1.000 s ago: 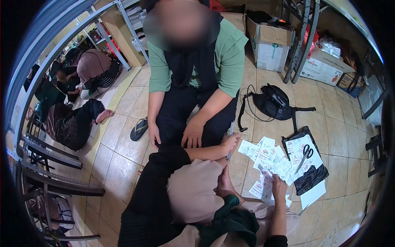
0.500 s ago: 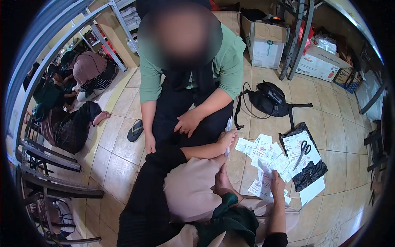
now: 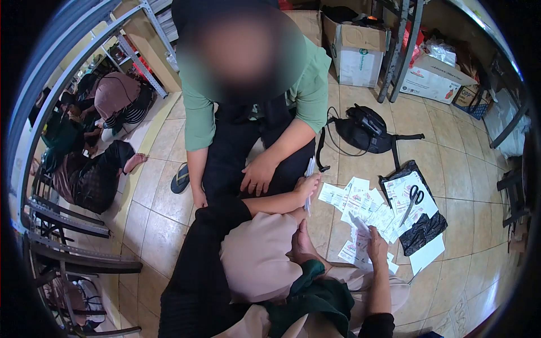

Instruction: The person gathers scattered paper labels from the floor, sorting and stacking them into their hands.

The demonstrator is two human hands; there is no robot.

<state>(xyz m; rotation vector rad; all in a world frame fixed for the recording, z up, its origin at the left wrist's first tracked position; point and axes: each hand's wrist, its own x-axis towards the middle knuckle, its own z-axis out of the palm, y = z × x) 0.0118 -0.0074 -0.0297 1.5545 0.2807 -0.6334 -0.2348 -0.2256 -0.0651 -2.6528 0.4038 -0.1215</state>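
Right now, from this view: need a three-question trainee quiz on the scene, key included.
1. Multiple choice: what does the camera wearer's left hand hold? (a) a sandal (b) a paper stack (c) a phone

2. True or false: the scissors are in the camera wearer's right hand.

3. Fill in: the black bag lies on a floor of ____.

Key:
1. b
2. False; they lie on a printed sheet.
3. Tiles
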